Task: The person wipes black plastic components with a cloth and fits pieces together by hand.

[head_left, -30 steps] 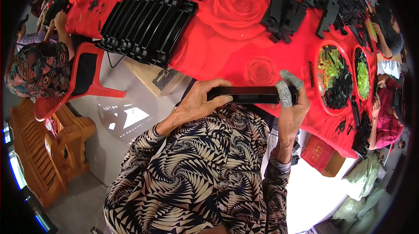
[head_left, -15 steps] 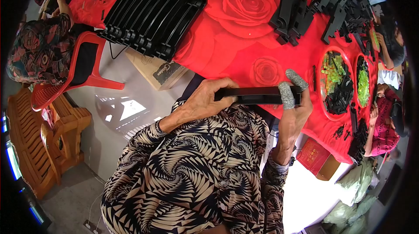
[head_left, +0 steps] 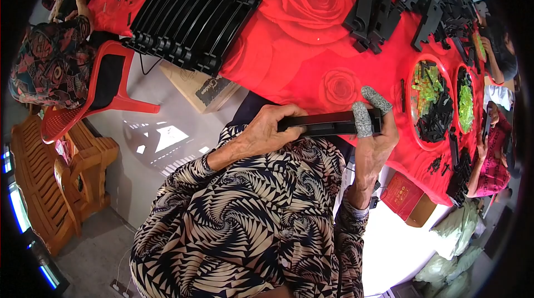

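Note:
A long black plastic strip-like part (head_left: 329,124) is held level in front of my body, above my lap at the table's near edge. My left hand (head_left: 270,131) pinches its left end between thumb and fingers. Around the right end close the fingers of my right hand (head_left: 377,145), two of them wearing grey knitted finger covers (head_left: 362,119). What the fingers do underneath the part is hidden. Beyond my left hand, a row of similar black parts (head_left: 192,23) lies side by side on the table.
A red rose-print cloth (head_left: 311,64) covers the table. Black parts (head_left: 378,17) are heaped at the back right. Red-rimmed trays (head_left: 413,103) hold yellow-green and black pieces. A red chair (head_left: 119,100) and cardboard box (head_left: 194,89) stand left. Other people (head_left: 492,153) sit along both sides.
The black part has tilted slightly, its left end a little lower, while both hands keep hold of it. At the far right, a co-worker's hand has moved up.

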A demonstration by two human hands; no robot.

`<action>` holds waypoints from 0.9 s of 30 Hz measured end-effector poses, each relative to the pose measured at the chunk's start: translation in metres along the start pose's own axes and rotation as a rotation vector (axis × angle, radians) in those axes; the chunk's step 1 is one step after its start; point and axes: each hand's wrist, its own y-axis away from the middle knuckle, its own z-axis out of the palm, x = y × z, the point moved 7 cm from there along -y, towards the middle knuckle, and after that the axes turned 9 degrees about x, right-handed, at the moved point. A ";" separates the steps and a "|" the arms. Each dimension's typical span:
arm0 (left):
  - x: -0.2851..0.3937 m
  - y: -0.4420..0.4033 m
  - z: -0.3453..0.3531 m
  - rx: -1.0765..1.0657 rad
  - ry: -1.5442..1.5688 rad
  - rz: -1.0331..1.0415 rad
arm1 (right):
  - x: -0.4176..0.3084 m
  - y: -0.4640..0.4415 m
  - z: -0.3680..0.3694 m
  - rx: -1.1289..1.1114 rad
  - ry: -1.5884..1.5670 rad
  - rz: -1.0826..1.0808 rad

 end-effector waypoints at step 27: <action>0.022 0.000 0.015 -0.290 0.033 0.163 | 0.007 -0.005 0.003 -0.045 -0.043 -0.046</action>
